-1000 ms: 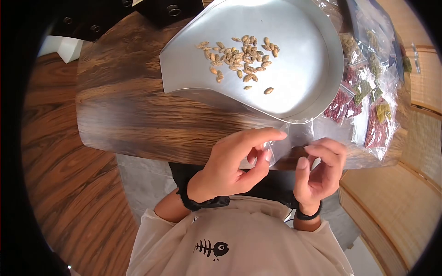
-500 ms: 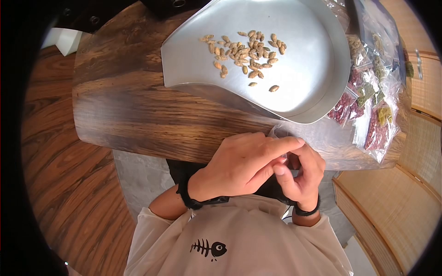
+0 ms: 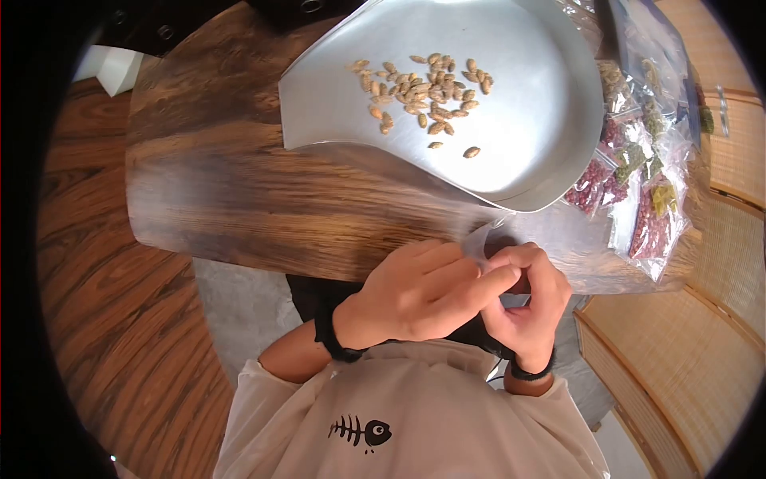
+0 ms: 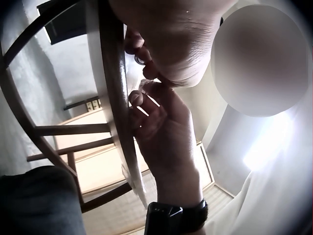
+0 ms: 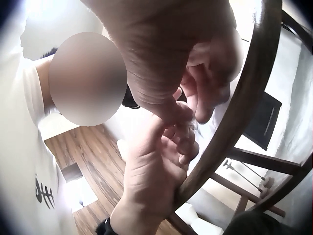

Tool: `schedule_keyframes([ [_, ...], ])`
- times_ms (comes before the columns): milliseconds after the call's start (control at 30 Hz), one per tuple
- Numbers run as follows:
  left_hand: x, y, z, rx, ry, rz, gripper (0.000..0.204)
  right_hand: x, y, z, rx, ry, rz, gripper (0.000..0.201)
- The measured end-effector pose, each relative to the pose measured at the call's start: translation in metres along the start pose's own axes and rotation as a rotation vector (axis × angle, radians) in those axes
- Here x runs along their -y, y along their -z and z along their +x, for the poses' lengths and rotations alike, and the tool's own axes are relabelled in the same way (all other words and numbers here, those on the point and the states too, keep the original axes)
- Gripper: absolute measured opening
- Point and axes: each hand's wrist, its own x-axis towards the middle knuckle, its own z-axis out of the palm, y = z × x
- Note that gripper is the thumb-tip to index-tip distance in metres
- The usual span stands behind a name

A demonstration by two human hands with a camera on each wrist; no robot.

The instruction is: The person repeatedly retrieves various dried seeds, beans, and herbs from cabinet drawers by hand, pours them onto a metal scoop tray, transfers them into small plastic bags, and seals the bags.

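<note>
In the head view, a small clear plastic bag (image 3: 476, 242) stands up between the two hands at the table's near edge. My left hand (image 3: 419, 291) holds it with curled fingers, its index finger reaching across to the right fingertips. The right hand (image 3: 531, 299) pinches the bag's other side, fingers bent over it. Fingers overlap and hide most of the bag. The left wrist view shows the left hand (image 4: 171, 39) above the right hand (image 4: 166, 132), their tips meeting. In the right wrist view, the right hand (image 5: 161, 54) meets the left hand (image 5: 151, 171).
A metal scoop-shaped tray (image 3: 527, 104) with many brown, ridged pods (image 3: 419, 89) lies just beyond the hands. Clear bags of red, green and yellow dried pieces (image 3: 654, 215) are piled at the right. The wooden table (image 3: 239, 191) has a curved near edge.
The hands, apart a second ago, have come together around the bag. The right hand has moved left, and the left fingers now overlap its fingertips. The tray's contents look the same.
</note>
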Motion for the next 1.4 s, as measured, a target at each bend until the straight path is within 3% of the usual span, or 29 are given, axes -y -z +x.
schedule_keyframes([
  [100, 0.000, -0.004, -0.004, -0.043, -0.114, 0.090, 0.052, -0.003, 0.004, -0.003, -0.071, -0.046, 0.028, 0.023],
  [200, -0.001, -0.004, -0.007, -0.010, -0.188, 0.190, 0.051, -0.004, 0.002, -0.005, -0.175, 0.054, -0.058, 0.024],
  [300, -0.001, -0.001, -0.010, -0.003, -0.186, 0.189, 0.045, -0.005, -0.009, -0.007, -0.267, 0.059, -0.034, 0.029],
  [433, 0.000, -0.001, -0.010, -0.021, -0.190, 0.175, 0.045, -0.003, -0.011, -0.007, -0.176, -0.063, 0.024, 0.034],
  [533, -0.001, 0.000, -0.008, -0.014, -0.185, 0.182, 0.044, -0.005, -0.009, -0.006, -0.149, 0.058, -0.076, 0.033],
  [600, -0.001, 0.000, -0.009, 0.015, -0.173, 0.209, 0.043, -0.003, -0.011, -0.011, -0.304, 0.097, -0.046, 0.031],
  [833, -0.001, -0.001, -0.008, -0.120, -0.137, 0.197, 0.040, 0.001, -0.026, -0.009, -0.460, 0.201, 0.016, 0.027],
  [967, 0.000, 0.002, -0.015, -0.145, -0.120, 0.212, 0.034, 0.003, -0.019, -0.011, -0.419, 0.281, -0.012, 0.027],
  [1033, -0.002, 0.005, -0.011, -0.133, -0.109, 0.182, 0.032, 0.005, -0.008, -0.013, -0.220, 0.356, -0.039, 0.028],
  [1100, -0.006, 0.011, -0.002, -0.071, 0.052, 0.091, 0.031, 0.008, -0.008, -0.009, -0.199, 0.293, 0.009, 0.029],
  [1167, -0.007, 0.008, -0.002, -0.110, 0.105, 0.037, 0.027, 0.007, -0.008, -0.004, -0.194, 0.274, 0.084, 0.029],
  [1267, -0.005, -0.001, -0.005, -0.302, 0.249, -0.139, 0.042, 0.009, -0.006, 0.003, -0.133, 0.281, 0.056, 0.030],
  [1400, -0.001, 0.002, -0.004, -0.211, 0.238, -0.098, 0.053, 0.006, -0.010, 0.002, -0.044, 0.352, 0.006, 0.034],
])
